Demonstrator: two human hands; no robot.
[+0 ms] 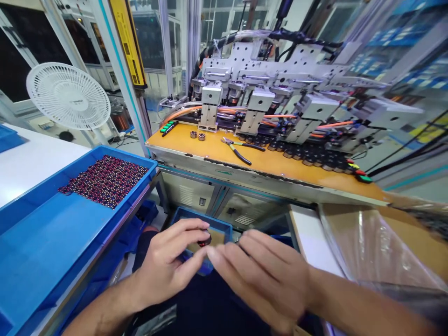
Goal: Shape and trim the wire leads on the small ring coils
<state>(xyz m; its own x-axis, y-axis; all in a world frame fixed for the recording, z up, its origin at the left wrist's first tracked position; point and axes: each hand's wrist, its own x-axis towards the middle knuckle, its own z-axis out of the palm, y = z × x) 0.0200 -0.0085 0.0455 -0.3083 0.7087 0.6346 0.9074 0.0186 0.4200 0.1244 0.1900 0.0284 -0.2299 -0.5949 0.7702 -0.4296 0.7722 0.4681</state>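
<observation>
While our left hand (168,259) pinches the small dark part (206,239) between thumb and fingertips, our right hand (262,270) sits just beside it, fingers curled and blurred — can't tell if it holds anything; the part is in front of the blue bin (228,228), to the right of the blue tray (45,247); we'd do best with a light pinch on its edge, wrists steady, face uncovered; its reddish side seems to point down toward us, dark side up; looks squat and round — fingers hide too much to call a long axis.
</observation>
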